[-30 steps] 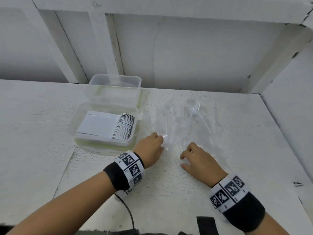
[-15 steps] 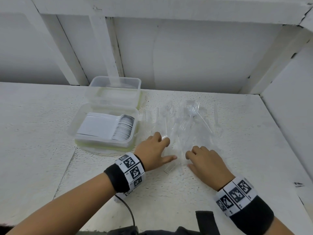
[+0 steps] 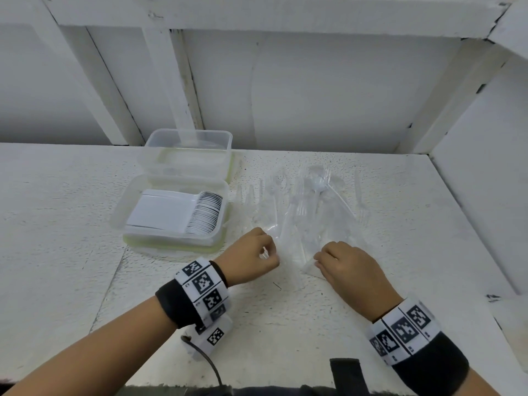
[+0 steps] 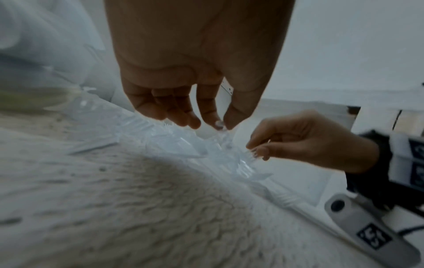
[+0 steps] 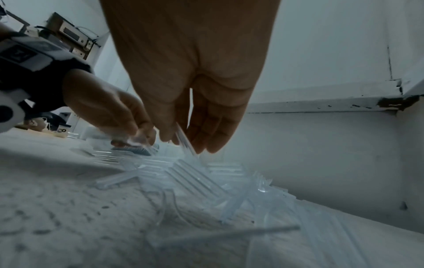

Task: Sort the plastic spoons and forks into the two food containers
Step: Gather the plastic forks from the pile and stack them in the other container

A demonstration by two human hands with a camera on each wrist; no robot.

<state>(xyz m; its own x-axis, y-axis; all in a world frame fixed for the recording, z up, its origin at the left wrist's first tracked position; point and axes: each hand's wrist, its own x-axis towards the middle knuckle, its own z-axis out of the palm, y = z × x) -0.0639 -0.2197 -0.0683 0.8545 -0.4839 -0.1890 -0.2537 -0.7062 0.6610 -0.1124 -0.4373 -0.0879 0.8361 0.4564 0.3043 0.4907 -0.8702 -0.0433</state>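
A loose pile of clear plastic forks (image 3: 303, 212) lies on the white table right of two clear food containers. The near container (image 3: 128, 207) holds a stacked row of white spoons (image 3: 200, 215); the far container (image 3: 188, 138) looks empty. My left hand (image 3: 270, 252) is at the pile's near left edge, its thumb and forefinger pinching a clear fork (image 4: 226, 140). My right hand (image 3: 317, 260) is at the near right edge and holds a clear fork handle (image 5: 183, 141) between thumb and fingers. The fork pile (image 5: 206, 181) spreads out beyond both hands.
A white wall with slanted beams rises just behind the containers, and a side wall (image 3: 485, 195) closes the table on the right. Bare table (image 3: 57, 224) stretches left of the containers. A dark strap (image 3: 345, 372) and a cable (image 3: 208, 364) lie at the near edge.
My left hand's thumb, spread half a second ago, has curled in and now pinches a fork. The right hand's fingers have closed on a fork at the pile's near edge.
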